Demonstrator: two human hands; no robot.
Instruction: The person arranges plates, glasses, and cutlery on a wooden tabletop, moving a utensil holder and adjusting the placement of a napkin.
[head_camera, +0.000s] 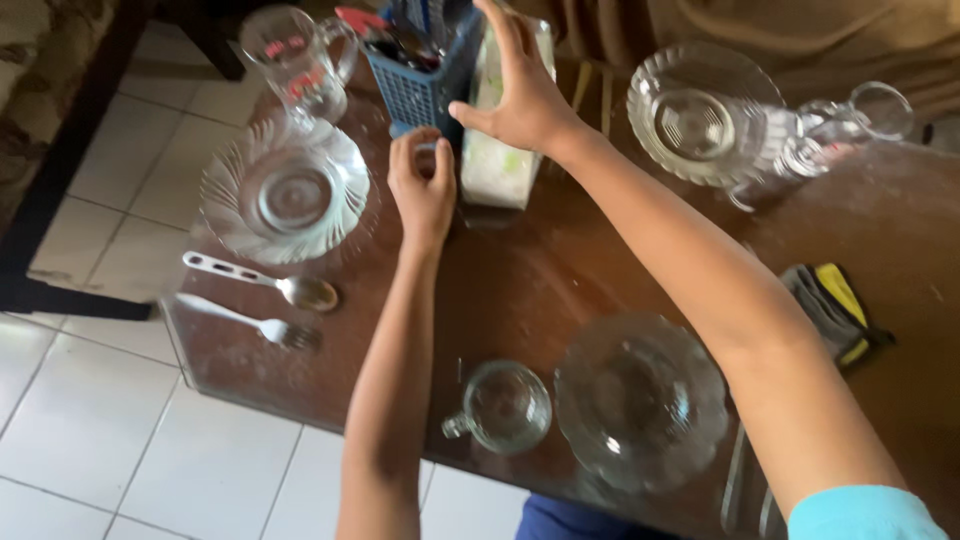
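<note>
left hand (422, 188) curled at the foot of the blue cutlery basket (420, 88), right hand (520, 95) spread open on the white box (497, 150) beside it, at the table (560, 270) far edge. risk of tipping the basket, or of knocking the glass jug (295, 62) near it.

Blue cutlery basket (420, 85) top cut off.

Glassware and cutlery on a dark brown wooden table (560, 280)

A scalloped clear glass plate (290, 190) lies beside a white-handled spoon (265, 282) and fork (255, 325); a small glass cup (503, 405) sits near a glass bowl (640, 400); a grey-and-yellow cloth (835, 310) lies apart
</note>
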